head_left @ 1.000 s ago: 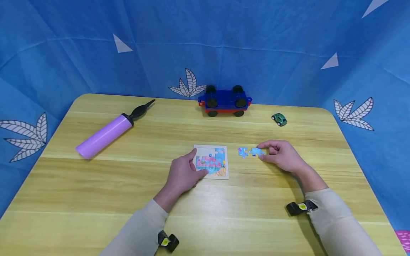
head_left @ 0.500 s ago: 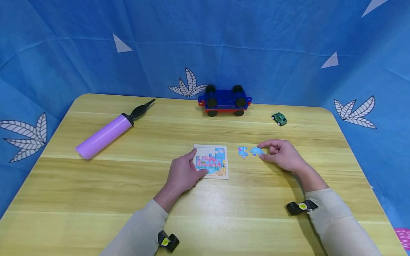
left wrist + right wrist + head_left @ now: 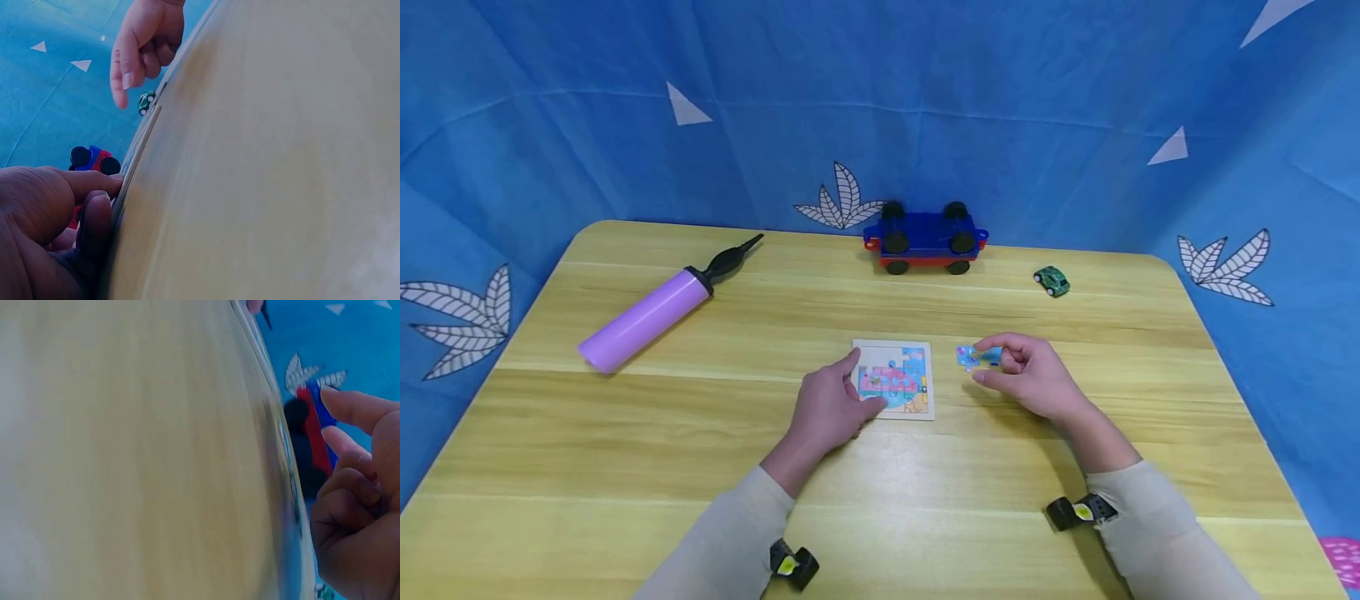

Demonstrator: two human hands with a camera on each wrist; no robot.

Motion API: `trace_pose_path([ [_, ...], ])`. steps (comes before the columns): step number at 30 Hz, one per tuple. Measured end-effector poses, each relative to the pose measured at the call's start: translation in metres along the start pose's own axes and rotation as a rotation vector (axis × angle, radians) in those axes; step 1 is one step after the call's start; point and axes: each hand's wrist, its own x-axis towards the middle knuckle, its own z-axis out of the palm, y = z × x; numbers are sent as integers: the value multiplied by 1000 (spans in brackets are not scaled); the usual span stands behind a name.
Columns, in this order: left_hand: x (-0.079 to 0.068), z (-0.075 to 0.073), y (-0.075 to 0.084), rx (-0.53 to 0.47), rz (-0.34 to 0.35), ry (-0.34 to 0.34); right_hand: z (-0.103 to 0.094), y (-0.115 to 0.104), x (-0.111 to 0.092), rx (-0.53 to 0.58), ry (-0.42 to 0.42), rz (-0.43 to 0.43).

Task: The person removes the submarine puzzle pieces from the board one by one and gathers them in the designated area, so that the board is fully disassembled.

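A small square jigsaw puzzle tray lies mid-table, its picture pink and blue, with bare wood at the upper left. My left hand holds the tray's left side, index finger at the upper left corner and thumb over the near edge. In the left wrist view the left hand's fingers touch the tray's thin edge. Right of the tray lie two blue puzzle pieces, partly hidden by fingers. My right hand hovers over them, thumb and index finger apart; the right wrist view shows nothing between the fingertips.
A purple hand pump with a black nozzle lies at the left. Toy wagons, blue on red, stand stacked at the back edge. A small green toy car sits at the back right. A blue patterned cloth hangs behind.
My right hand has left the right-hand puzzle piece's outer edge and moved left, over both pieces. The left hand stays on the puzzle tray.
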Motion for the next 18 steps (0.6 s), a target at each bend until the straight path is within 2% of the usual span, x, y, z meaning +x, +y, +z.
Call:
trace_pose_path([
  [6, 0, 0, 0, -21, -17, -7, 24, -13, 1, -7, 42, 2],
  [13, 0, 1, 0, -19, 0, -7, 55, -31, -3, -68, 173, 71],
  [18, 1, 0, 0, -23, 2, -7, 74, -36, 0, -69, 211, 71],
])
